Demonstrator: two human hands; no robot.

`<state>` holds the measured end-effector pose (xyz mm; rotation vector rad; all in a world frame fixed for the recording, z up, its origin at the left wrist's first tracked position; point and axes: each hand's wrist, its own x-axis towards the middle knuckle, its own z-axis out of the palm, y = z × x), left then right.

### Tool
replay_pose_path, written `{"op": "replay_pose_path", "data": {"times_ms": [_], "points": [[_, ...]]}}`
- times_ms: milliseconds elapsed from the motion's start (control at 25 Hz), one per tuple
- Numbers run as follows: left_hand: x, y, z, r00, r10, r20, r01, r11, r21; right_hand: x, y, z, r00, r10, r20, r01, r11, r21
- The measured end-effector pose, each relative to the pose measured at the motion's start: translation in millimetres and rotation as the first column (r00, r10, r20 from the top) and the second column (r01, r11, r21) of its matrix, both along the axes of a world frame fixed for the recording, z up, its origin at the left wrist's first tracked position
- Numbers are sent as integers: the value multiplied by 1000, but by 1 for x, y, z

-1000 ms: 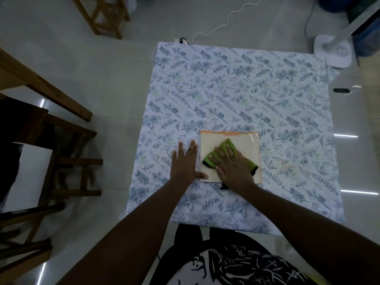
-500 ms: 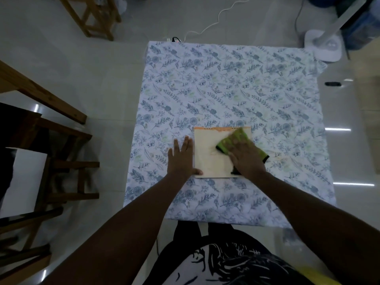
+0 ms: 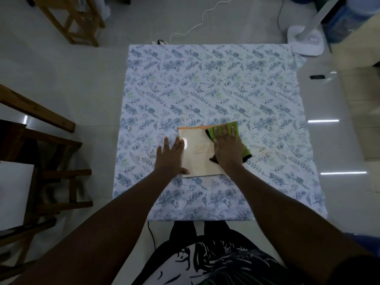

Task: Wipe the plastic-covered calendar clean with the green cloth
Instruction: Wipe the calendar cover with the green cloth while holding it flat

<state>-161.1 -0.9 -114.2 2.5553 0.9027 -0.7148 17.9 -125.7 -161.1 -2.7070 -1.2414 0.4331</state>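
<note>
The plastic-covered calendar (image 3: 198, 155), cream with an orange top edge, lies flat on the floral tablecloth (image 3: 205, 89). My right hand (image 3: 227, 150) presses flat on the green cloth (image 3: 230, 128), which sits on the calendar's upper right corner and hangs past its right edge. My left hand (image 3: 169, 157) lies flat with fingers spread on the calendar's left edge, its thumb on the lower left corner. The calendar's right side is hidden under the cloth and hand.
Wooden chairs (image 3: 51, 161) stand to the left and a wooden stool (image 3: 72, 19) at the far left. A white fan base (image 3: 304, 41) sits beyond the table's far right corner. A white cable (image 3: 197, 25) runs across the floor behind the table.
My right hand has slid the green cloth from the calendar's middle up and right to its upper right corner. My left hand has stayed on the left edge.
</note>
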Motion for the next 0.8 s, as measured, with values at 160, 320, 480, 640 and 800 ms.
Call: {"op": "replay_pose_path", "data": {"times_ms": [160,320,480,640,800], "points": [[0,-2,0,1000,5,-2,-5,1000,3,-53,-24,-1,997,-78,-10,79,996,32],[0,2,-2,1000,-8,13,8,1000,6,-47,-51,1,970,242,-39,-242,970,3],[-2,6,-10,999,-25,27,25,1000,4,-44,2,1,994,89,-62,-88,996,24],[-10,14,-14,997,-69,33,70,997,-34,-69,-47,-7,872,487,41,-488,872,41],[-12,21,-14,994,-100,38,101,995,-25,-38,-32,-7,841,539,56,-540,842,12]]}}
